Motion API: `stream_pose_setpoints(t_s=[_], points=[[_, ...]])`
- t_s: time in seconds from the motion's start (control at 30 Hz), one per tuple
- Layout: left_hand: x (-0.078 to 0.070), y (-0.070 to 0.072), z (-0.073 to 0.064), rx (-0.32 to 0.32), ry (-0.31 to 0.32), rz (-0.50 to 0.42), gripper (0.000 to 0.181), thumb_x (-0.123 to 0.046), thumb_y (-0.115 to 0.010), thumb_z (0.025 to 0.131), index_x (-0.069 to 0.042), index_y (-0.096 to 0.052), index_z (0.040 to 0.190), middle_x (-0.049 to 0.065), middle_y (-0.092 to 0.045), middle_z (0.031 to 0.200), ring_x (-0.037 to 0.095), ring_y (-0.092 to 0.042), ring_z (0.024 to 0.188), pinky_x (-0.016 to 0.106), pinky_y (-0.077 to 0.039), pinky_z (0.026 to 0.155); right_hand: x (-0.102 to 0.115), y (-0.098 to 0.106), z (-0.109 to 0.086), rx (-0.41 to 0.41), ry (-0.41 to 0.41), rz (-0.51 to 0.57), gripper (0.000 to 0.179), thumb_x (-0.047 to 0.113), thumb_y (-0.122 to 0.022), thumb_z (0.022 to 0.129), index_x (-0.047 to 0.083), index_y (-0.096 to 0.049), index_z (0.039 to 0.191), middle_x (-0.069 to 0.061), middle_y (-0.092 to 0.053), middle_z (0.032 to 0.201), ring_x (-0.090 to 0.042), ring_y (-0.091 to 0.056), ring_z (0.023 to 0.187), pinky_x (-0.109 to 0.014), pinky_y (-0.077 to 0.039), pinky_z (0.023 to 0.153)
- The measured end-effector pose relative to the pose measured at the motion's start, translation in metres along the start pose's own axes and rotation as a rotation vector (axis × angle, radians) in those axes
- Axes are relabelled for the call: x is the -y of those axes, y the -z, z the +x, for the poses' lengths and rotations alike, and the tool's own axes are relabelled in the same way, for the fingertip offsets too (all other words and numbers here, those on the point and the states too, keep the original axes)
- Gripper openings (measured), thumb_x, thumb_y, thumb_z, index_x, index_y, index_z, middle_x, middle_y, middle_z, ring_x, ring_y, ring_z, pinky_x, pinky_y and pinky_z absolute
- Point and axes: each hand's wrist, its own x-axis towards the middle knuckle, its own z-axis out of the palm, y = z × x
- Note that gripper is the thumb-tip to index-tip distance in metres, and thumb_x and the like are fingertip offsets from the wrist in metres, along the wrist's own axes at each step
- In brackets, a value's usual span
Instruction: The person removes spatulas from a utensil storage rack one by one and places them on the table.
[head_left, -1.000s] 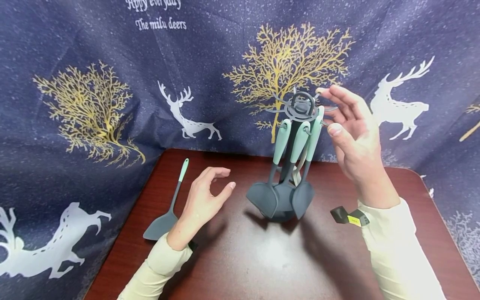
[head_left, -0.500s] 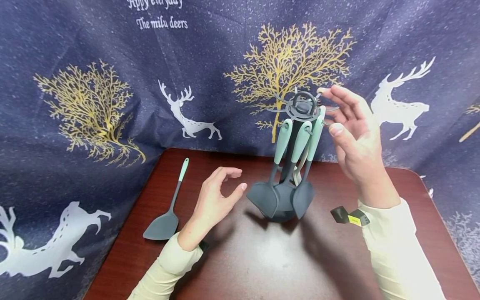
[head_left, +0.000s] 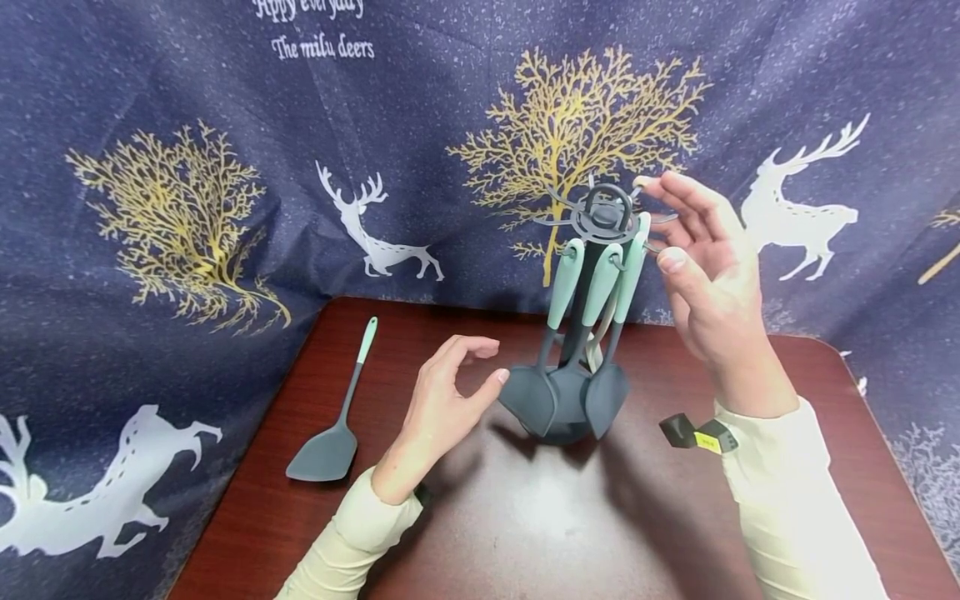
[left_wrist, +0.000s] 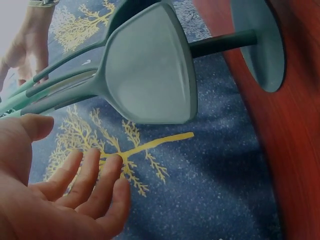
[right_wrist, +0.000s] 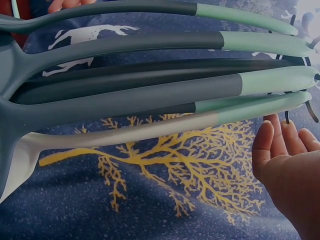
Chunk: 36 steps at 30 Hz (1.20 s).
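A dark grey utensil stand (head_left: 602,218) with a ring top and curved hooks stands upright on the table. Mint-handled utensils hang from it, among them a turner (left_wrist: 150,70) and a beige-headed one (right_wrist: 25,155). My right hand (head_left: 712,275) is raised at the stand's right side, thumb and fingers spread, fingertips right at the hook ends. Low on the left, my left hand (head_left: 450,396) is held with thumb and fingers apart and nothing between them. Its thumb tip overlaps the edge of the leftmost hanging utensil head (head_left: 528,398) in the head view.
A grey spatula with a mint handle (head_left: 326,452) lies on the reddish-brown table (head_left: 480,542) at the left. Behind the table hangs a dark blue cloth (head_left: 450,100) printed with deer and golden trees. A small black device with a yellow label (head_left: 707,440) sits at the right wrist.
My left hand has moved rightward, from near the spatula toward the hanging utensils. The right hand and the stand have hardly moved.
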Motion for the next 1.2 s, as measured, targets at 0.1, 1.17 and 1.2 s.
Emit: stream_pose_setpoints(t_s=[0.1, 1.17, 1.2], points=[[-0.001, -0.002, 0.001, -0.001, 0.001, -0.013, 0.033, -0.021, -0.082, 0.094, -0.021, -0.072, 0.125, -0.006, -0.072, 0.119, 0.011, -0.067, 0.112, 0.039, -0.055, 0.099, 0.0, 0.0, 0.0, 0.001, 0.0, 0.001, 0.066, -0.001, -0.081, 0.09, -0.009, -0.05, 0.147, -0.028, -0.052, 0.148, -0.031, -0.064, 0.112, -0.035, -0.051, 0.1], [-0.025, -0.037, 0.016, 0.034, -0.035, -0.295, 0.034, -0.008, -0.082, 0.093, -0.013, -0.071, 0.125, 0.002, -0.071, 0.118, 0.018, -0.072, 0.11, 0.038, -0.06, 0.098, -0.002, 0.0, -0.001, -0.005, 0.014, 0.007, 0.067, 0.001, -0.083, 0.089, -0.009, -0.05, 0.147, -0.028, -0.052, 0.148, -0.032, -0.063, 0.111, -0.035, -0.051, 0.1], [-0.026, -0.038, 0.017, 0.036, -0.04, -0.293, 0.034, -0.008, -0.081, 0.094, -0.013, -0.071, 0.125, 0.001, -0.071, 0.118, 0.016, -0.072, 0.109, 0.038, -0.06, 0.097, -0.002, 0.0, -0.001, -0.006, 0.014, 0.006, 0.067, 0.001, -0.083, 0.089, -0.009, -0.05, 0.147, -0.028, -0.052, 0.148, -0.032, -0.063, 0.111, -0.035, -0.051, 0.1]])
